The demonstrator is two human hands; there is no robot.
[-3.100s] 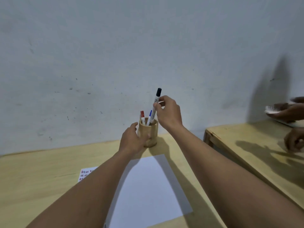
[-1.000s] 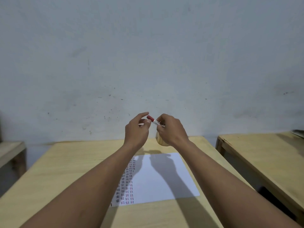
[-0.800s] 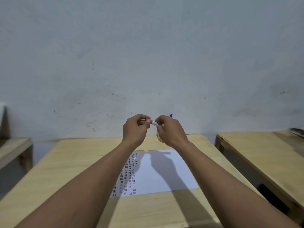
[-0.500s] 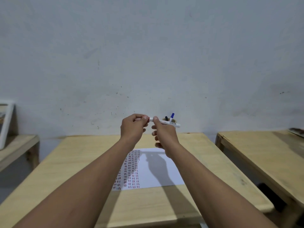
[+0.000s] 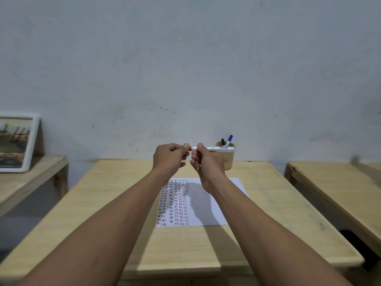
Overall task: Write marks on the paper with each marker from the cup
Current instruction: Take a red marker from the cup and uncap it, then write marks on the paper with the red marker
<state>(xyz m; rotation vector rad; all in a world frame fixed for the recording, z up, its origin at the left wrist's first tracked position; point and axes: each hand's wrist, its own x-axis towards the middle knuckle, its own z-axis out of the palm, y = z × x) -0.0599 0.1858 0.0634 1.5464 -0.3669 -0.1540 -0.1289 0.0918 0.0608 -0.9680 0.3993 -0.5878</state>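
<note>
1. A framed picture [image 5: 15,141] leans against the wall at 9 o'clock on a side bench.
2. The left hand [image 5: 170,158] is raised above the surface [image 5: 115,203], its fingers [image 5: 185,148] pinched on the red cap [image 5: 189,148].
3. The paper [image 5: 206,203] lies flat at 6 o'clock from the hands, with columns of short marks on its left part.
4. The right hand [image 5: 207,163] grips the red marker [image 5: 214,149], held level, tail toward 3 o'clock.
5. The cup [image 5: 228,159] stands behind at 1 o'clock, holding a black marker [image 5: 222,141] and a blue marker [image 5: 229,139].
</note>
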